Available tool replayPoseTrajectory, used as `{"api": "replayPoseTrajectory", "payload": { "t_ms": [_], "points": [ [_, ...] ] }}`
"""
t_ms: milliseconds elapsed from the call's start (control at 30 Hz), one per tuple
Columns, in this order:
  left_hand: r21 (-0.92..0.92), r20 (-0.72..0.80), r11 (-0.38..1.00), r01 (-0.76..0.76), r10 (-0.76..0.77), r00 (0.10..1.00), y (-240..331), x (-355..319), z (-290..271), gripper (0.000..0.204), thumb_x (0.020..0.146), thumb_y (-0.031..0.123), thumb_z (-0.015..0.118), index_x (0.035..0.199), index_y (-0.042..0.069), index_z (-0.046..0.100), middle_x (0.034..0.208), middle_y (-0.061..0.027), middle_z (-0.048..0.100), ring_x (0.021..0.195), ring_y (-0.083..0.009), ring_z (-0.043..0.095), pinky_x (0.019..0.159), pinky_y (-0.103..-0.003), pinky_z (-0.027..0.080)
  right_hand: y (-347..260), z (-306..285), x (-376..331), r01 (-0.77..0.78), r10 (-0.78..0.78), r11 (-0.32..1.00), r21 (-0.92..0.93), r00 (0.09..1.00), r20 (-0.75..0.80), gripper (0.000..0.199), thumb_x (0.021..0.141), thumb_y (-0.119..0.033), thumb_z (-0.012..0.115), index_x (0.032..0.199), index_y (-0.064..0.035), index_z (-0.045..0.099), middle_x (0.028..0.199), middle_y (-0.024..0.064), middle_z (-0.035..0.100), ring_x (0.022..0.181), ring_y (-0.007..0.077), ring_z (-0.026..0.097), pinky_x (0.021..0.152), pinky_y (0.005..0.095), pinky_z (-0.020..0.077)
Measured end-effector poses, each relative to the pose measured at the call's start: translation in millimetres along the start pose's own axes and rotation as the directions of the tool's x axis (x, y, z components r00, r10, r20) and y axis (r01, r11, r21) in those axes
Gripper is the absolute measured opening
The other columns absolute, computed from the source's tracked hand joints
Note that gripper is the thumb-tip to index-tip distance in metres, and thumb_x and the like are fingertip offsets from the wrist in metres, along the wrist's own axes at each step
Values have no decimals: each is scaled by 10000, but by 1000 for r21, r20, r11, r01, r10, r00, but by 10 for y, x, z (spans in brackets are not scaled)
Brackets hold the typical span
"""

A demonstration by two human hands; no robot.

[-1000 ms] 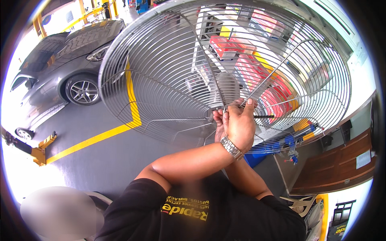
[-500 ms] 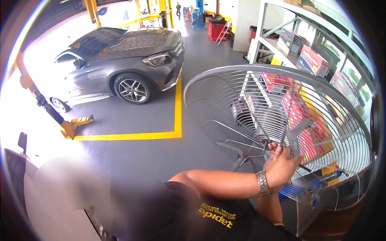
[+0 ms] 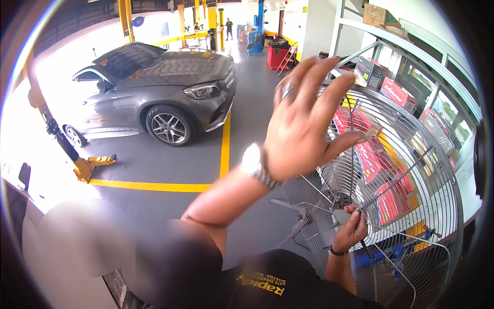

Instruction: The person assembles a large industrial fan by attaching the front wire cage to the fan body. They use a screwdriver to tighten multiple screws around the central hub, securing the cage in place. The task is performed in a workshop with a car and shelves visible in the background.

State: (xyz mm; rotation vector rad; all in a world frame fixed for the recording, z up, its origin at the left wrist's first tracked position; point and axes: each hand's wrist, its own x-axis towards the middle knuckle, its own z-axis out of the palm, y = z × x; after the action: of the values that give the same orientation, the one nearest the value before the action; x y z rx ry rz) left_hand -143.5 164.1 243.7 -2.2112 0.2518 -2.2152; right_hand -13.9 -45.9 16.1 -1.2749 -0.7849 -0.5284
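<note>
My left hand (image 3: 303, 121), with a metal watch at the wrist and a ring, is raised in front of the fan, palm away, fingers spread and holding nothing. Behind it stands a large round metal fan with a wire grille (image 3: 411, 190); the hand hides part of its upper left. At the fan's dark centre hub (image 3: 339, 200), my right hand (image 3: 351, 228), wearing a dark bracelet, is pinched closed. Whatever is between its fingertips is too small to make out. Bare wire spokes run outward from around the hub.
A grey car (image 3: 170, 87) is parked at left beside a yellow lift post (image 3: 85, 167), with a yellow floor line (image 3: 154, 186). Metal shelving (image 3: 355, 44) with boxes (image 3: 396, 95) stands at right. A red tool cabinet (image 3: 278, 55) and a distant person (image 3: 229, 29) are farther back.
My left hand has left the hub, rising up and to the left with its fingers opening. My right hand stays at the hub. The visible grille rim has shifted rightward.
</note>
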Motion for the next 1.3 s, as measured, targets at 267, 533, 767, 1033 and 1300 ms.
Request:
{"api": "replayPoseTrajectory", "payload": {
  "t_ms": [267, 533, 767, 1033, 1300],
  "points": [
    [-137, 380, 989, -60, 108, 919, -221, 421, 352, 392, 747, 419, 797, 854, 79, 634, 651, -58, 622, 550, -263, 628, 502, -346, 480, 47, 6, -91, -224, 234, 948, 224, 972, -18, 223, 999, -111, 506, 1001, 90, 604, 932, 139, 657, 794, 193, 636, 747, 319, 538],
    [-60, 437, 994, -90, 107, 893, 96, 18, 672, 315, 762, 343, 769, 727, 110, 561, 621, -50, 573, 538, -266, 602, 457, -376, 467, 190, 21, -384, -562, 706, 547, 621, 708, 19, 208, 973, -197, 596, 1061, -21, 529, 958, 115, 654, 847, 203, 646, 787, 331, 520],
    [-74, 516, 992, -98, 122, 848, 217, -191, 837, 292, 767, 213, 799, 695, 69, 556, 607, -68, 554, 494, -235, 562, 453, -345, 420, 507, 173, -595, -697, 909, 211, 686, 397, 124, 182, 956, -231, 632, 1005, -72, 558, 932, 81, 645, 825, 189, 623, 765, 309, 497],
    [-55, 559, 985, -166, 168, 812, 310, -336, 1111, 341, 803, 316, 763, 693, 72, 552, 600, -81, 549, 520, -288, 578, 468, -383, 445, 772, 194, -480, -631, 939, 79, 772, 306, 154, 115, 979, -167, 576, 970, -52, 565, 917, 77, 625, 842, 182, 603, 777, 299, 486],
    [60, 651, 984, -170, 90, 753, 231, -186, 1409, 300, 845, 446, 657, 829, 146, 664, 635, -82, 644, 609, -293, 664, 529, -405, 531, 905, 258, -178, -612, 926, 86, 786, 340, 163, 126, 979, -157, 572, 957, -33, 568, 910, 79, 614, 849, 182, 598, 793, 294, 486]
  ]
}}
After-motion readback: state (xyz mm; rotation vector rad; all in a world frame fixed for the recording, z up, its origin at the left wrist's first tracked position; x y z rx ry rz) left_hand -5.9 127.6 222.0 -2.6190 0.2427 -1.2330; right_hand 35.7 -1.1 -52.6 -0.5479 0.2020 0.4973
